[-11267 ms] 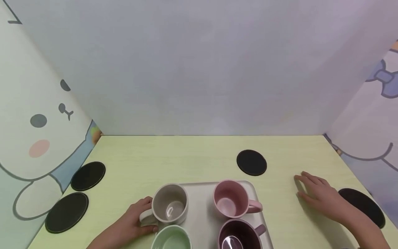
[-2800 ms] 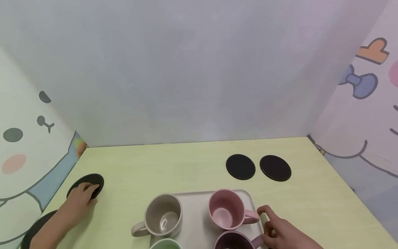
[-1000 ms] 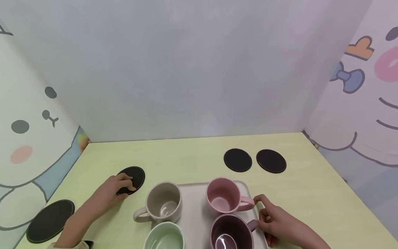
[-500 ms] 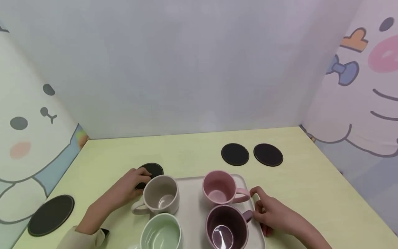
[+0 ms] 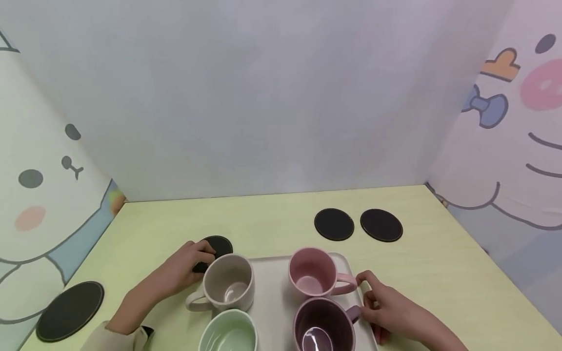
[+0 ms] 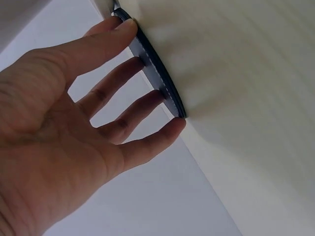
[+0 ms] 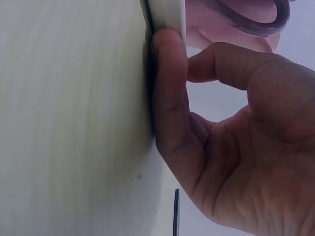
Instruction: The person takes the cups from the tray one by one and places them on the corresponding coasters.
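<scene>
My left hand rests on a round black coaster just behind the beige mug. In the left wrist view its spread fingers touch the coaster, with the thumb at the rim. A white tray carries the beige mug, a pink mug, a green mug and a purple mug. At the tray's right edge, my right hand pinches the rim between thumb and bent index finger, beside the pink and purple handles; the right wrist view shows this hand close up.
Two black coasters lie side by side behind the tray, the left one and the right one. Another coaster is at the table's left edge. A pale wall closes off the back, with printed side walls.
My left hand has slid its coaster right from the table's left side to behind the beige mug. Earlier, a right-side coaster moved beside the rear one, and my right hand came to the tray.
</scene>
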`<state>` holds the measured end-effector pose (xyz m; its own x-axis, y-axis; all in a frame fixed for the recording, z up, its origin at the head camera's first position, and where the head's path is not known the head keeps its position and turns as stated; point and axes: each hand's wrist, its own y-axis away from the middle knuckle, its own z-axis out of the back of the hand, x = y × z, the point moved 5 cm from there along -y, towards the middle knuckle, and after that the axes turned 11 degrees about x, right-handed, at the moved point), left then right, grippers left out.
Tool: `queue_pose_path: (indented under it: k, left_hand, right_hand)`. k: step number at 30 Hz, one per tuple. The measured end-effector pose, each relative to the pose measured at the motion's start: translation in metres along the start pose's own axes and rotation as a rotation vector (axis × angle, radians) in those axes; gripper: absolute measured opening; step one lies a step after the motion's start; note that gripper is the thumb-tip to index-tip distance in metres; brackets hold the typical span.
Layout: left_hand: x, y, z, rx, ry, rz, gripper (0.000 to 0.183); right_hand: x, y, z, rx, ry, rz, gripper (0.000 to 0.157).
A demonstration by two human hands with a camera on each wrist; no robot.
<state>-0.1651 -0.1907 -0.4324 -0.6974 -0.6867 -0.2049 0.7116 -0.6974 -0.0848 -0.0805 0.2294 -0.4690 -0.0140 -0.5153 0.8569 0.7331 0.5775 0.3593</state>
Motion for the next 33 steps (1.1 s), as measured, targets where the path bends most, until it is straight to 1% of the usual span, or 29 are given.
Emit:
queue_pose_path:
  k: [5, 10, 13, 15, 17, 19, 21, 23, 27, 30, 33]
  left_hand:
    - [0.0, -0.014, 0.002, -0.017, 0.032, -0.041, 0.037]
    - [0.0, -0.03, 0.0, 0.004, 0.077, -0.065, 0.036]
    - [0.0, -0.043, 0.0, 0.044, 0.118, -0.089, 0.032]
    - [0.0, -0.051, -0.001, 0.087, 0.155, -0.101, 0.03]
    - [0.002, -0.057, -0.001, 0.136, 0.194, -0.106, 0.032]
    - [0.005, -0.062, -0.002, 0.181, 0.221, -0.107, 0.039]
    - [0.007, -0.066, -0.003, 0.213, 0.242, -0.113, 0.047]
    - [0.008, -0.071, -0.005, 0.238, 0.253, -0.115, 0.05]
    - [0.011, -0.081, -0.01, 0.267, 0.277, -0.123, 0.049]
    - [0.014, -0.091, -0.013, 0.278, 0.293, -0.121, 0.047]
    - [0.015, -0.101, -0.014, 0.288, 0.298, -0.138, 0.046]
  right_hand:
    - [0.0, 0.004, 0.003, -0.011, -0.003, 0.004, 0.04]
    - [0.001, 0.003, 0.001, 0.008, -0.03, 0.014, 0.039]
    - [0.001, 0.002, 0.0, 0.009, -0.04, 0.003, 0.038]
    - [0.001, 0.002, 0.0, 0.003, -0.036, -0.007, 0.038]
    - [0.001, 0.001, -0.001, -0.004, -0.027, -0.009, 0.038]
    - [0.002, 0.0, -0.002, -0.013, -0.016, -0.012, 0.039]
    - [0.003, -0.001, -0.003, -0.023, 0.003, -0.011, 0.04]
    - [0.004, -0.001, -0.004, -0.034, 0.017, -0.015, 0.04]
    - [0.005, -0.001, -0.004, -0.041, 0.037, -0.015, 0.039]
    - [0.004, -0.003, -0.002, -0.036, 0.031, -0.021, 0.039]
    - [0.002, -0.004, 0.0, -0.041, 0.022, -0.032, 0.039]
